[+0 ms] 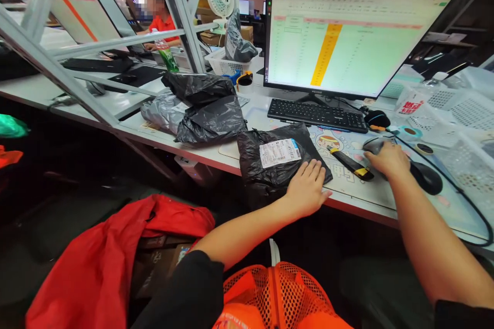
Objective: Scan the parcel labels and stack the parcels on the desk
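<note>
My left hand (306, 190) lies flat on the near right corner of a black plastic mailer bag (257, 139), fingers stretched out. The bag carries a white shipping label (280, 152) and rests at the desk's front edge. Over on the right, my right hand (389, 158) is curled over a computer mouse (372, 143), whose far end shows past the fingers. Between my hands lies a yellow and black utility knife (350, 163) on the printed desk mat. A dark wrist rest (425, 177) sits beside my right wrist.
A monitor (347, 46) with a spreadsheet stands behind a keyboard (318, 114). More black mailer bags (212, 113) lie to the left, near a metal frame (85, 92). Plastic baskets (463, 108) crowd the right, with a cable in front. A red sack (104, 252) is below. A person (164, 20) sits beyond.
</note>
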Motion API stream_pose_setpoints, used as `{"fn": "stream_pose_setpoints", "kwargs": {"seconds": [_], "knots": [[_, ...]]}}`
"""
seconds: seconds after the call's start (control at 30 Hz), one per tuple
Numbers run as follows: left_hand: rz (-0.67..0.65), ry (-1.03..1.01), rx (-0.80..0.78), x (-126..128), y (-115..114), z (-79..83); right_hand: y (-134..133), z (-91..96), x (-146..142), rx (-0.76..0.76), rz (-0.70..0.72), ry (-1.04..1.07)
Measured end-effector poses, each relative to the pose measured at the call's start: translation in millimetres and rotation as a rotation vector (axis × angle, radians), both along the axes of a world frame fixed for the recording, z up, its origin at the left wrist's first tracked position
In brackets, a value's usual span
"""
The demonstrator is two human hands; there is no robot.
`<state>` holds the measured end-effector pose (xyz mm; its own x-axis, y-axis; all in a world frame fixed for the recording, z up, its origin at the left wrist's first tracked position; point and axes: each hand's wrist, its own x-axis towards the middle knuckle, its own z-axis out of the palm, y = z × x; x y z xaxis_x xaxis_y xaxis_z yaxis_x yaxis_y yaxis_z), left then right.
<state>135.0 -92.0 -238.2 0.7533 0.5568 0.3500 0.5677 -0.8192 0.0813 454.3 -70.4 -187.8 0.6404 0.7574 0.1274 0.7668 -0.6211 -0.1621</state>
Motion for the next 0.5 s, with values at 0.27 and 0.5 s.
{"fn": "stream_pose_setpoints", "kwargs": {"seconds": [0.27,0.5], "knots": [[0.008,-0.03,-0.063,10,3,-23.6,7,24.1,2,0.019,-0.052,0.125],[0.004,-0.069,-0.076,10,3,-24.2,-44,102.2,-74,0.084,0.573,0.434]]}}
